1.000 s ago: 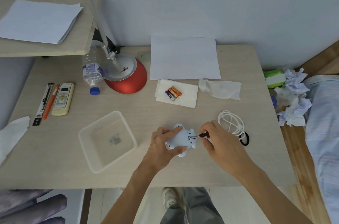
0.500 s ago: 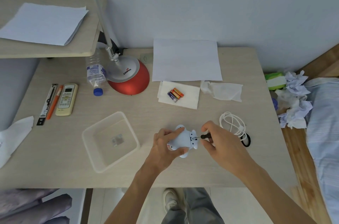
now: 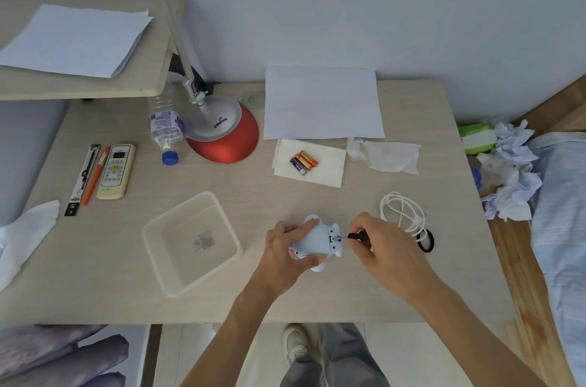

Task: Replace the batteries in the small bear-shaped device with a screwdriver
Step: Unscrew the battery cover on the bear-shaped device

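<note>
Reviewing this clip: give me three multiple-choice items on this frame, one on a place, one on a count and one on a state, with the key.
1. Where do the spare batteries lie?
A. in the clear tray
B. on a white napkin
C. on the shelf

2. How many spare batteries are there?
A. three
B. one
C. six

3. What is the right hand doing?
A. resting flat on the table
B. lifting the white cable
C. holding the screwdriver against the bear-shaped device

Key: 1 B, the batteries sit on the napkin behind the hands. 2 A, three lie side by side. 3 C, the screwdriver tip meets the bear-shaped device, which the left hand grips.
</note>
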A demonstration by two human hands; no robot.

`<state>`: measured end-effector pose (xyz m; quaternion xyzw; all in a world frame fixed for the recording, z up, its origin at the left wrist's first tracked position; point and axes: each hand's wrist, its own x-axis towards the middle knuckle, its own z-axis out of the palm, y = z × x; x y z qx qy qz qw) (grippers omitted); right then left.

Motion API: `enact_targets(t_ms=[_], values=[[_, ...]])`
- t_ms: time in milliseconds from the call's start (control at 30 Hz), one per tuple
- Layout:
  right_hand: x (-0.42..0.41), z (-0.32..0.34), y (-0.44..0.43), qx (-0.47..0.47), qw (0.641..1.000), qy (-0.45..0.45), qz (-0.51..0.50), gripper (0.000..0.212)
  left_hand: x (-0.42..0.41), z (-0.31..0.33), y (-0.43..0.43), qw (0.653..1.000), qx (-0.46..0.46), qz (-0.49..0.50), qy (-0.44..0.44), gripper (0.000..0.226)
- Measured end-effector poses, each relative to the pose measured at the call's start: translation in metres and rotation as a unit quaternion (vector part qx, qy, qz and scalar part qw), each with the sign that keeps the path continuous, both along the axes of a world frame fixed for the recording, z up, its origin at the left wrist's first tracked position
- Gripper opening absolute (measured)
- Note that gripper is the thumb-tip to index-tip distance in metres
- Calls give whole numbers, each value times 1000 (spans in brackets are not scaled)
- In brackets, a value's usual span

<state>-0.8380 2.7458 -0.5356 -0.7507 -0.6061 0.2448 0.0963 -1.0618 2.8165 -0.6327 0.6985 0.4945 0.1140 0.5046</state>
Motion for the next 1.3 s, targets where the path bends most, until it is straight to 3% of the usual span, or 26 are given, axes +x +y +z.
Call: enact_targets(t_ms=[267, 400, 533, 700, 867, 1100, 1233, 1300], values=[[-2, -4, 0, 10, 1000, 4, -15, 20, -1, -4, 1, 1000, 1, -2, -1, 71], [-1, -4, -1, 9, 1000, -10, -20, 7, -1, -4, 0, 1000, -1, 3, -4, 71], [1, -9, -2, 8, 999, -10, -36, 26, -1, -3, 0, 1000, -4, 2, -3, 71], [-2, -8, -7, 5, 999, 19, -26, 27, -2, -5, 0, 1000, 4, 3, -11, 69], [-2, -9, -6, 17, 999, 14, -42, 9, -1, -6, 0, 1000, 6, 4, -10, 70], [-1, -6, -9, 28, 998, 33, -46, 32, -2, -6, -1, 1000, 11, 0, -6, 71], [-1, -9, -9, 49, 997, 45, -40, 11, -2, -8, 0, 1000, 13, 2, -3, 71], [-1, -11, -7, 63, 997, 26, -43, 11, -2, -9, 0, 1000, 12, 2, -4, 72]])
